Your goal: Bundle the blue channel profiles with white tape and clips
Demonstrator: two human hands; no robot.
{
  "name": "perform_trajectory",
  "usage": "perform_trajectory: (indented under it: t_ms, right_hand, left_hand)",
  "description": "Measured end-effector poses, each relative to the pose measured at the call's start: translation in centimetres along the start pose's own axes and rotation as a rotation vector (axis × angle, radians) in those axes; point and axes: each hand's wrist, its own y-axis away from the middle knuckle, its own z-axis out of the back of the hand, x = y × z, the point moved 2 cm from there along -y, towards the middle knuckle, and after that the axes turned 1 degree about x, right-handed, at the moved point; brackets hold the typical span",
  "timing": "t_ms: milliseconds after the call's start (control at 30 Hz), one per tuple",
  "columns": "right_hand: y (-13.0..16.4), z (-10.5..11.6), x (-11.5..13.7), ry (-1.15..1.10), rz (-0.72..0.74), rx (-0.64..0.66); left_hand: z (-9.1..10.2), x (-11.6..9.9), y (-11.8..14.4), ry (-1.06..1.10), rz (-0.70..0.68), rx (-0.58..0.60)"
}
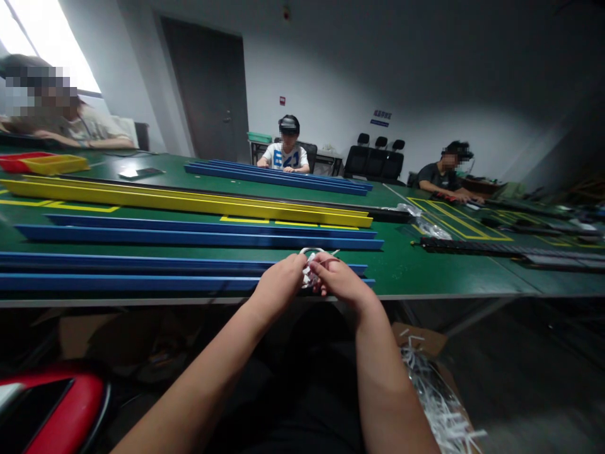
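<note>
My left hand point(282, 279) and my right hand point(341, 280) meet near the front edge of the green table point(416, 277). Both have their fingers closed on a small crumpled white strip point(308, 272). A thin white loop of it curves up above the fingertips; its exact kind is too small to make out. Beneath and beside my left hand run long blue channels point(142, 282), with their right ends just past my fingers. Another pair of blue channels point(203, 236) lies farther back.
Behind lie long yellow channels point(198, 205), more blue channels point(278, 180) and yellow and red trays point(57, 165). Clear plastic wrap point(430, 227) and black strips point(472, 247) are on the right. A carton of white strips point(435, 391) stands below. Three people sit around the table.
</note>
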Motion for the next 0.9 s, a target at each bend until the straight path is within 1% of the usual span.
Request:
perform_trajectory:
  t_ms: [100,167,233,333,467,533,567,600,633,700,733,767,800,833,867,900]
  right_hand:
    - [0.2,-0.6,0.8,0.188,0.085,-0.082]
    - [0.3,-0.4,0.8,0.214,0.116,-0.132]
    - [0.4,0.0,0.2,0.131,0.109,-0.148]
    - [0.4,0.7,-0.9,-0.069,0.096,-0.157]
    - [1.3,2.0,-1.5,-0.236,0.109,-0.248]
    - [2.3,2.8,-1.4,-0.334,0.150,-0.276]
    - [2.9,3.3,-1.3,-0.420,0.197,-0.275]
    - [3.6,3.7,-1.2,-0.542,0.274,-0.275]
    - [4.2,4.3,-1.0,-0.702,0.382,-0.264]
    - [5.3,5.4,-0.9,-1.121,0.674,-0.203]
    - [5.7,5.9,-0.8,-1.319,0.838,-0.117]
    - [6.0,6.3,-0.7,-1.486,0.967,-0.033]
    - [6.1,6.7,-0.7,-1.609,1.051,0.035]
    - [6.1,6.9,-0.6,-1.694,1.096,0.066]
    - [6.0,7.2,-0.5,-1.739,1.096,0.040]
    - [5.8,7.3,-0.4,-1.741,1.063,-0.037]
  left_hand:
    - [-0.1,-0.2,0.1,-0.028,-0.010,-0.006]
    - [0.1,-0.3,0.1,0.014,-0.041,-0.027]
    - [0.5,-0.4,0.1,0.096,-0.091,-0.047]
    - [1.1,-0.6,0.0,0.224,-0.139,-0.084]
    - [1.9,-0.4,0.2,0.420,-0.187,-0.106]
    - [2.1,-0.2,0.5,0.528,-0.211,-0.128]
    - [2.1,0.1,0.7,0.561,-0.216,-0.148]
    - [2.1,0.3,0.8,0.571,-0.217,-0.167]
    - [2.0,0.5,0.8,0.563,-0.214,-0.178]
    - [1.5,1.0,0.8,0.513,-0.204,-0.170]
    - [1.2,1.3,0.8,0.484,-0.195,-0.162]
    - [0.9,1.5,0.7,0.458,-0.185,-0.155]
    - [0.6,1.7,0.6,0.435,-0.175,-0.152]
    - [0.3,1.9,0.5,0.413,-0.166,-0.154]
    - [0.0,2.1,0.4,0.390,-0.157,-0.160]
    - [-0.2,2.2,0.4,0.366,-0.150,-0.166]
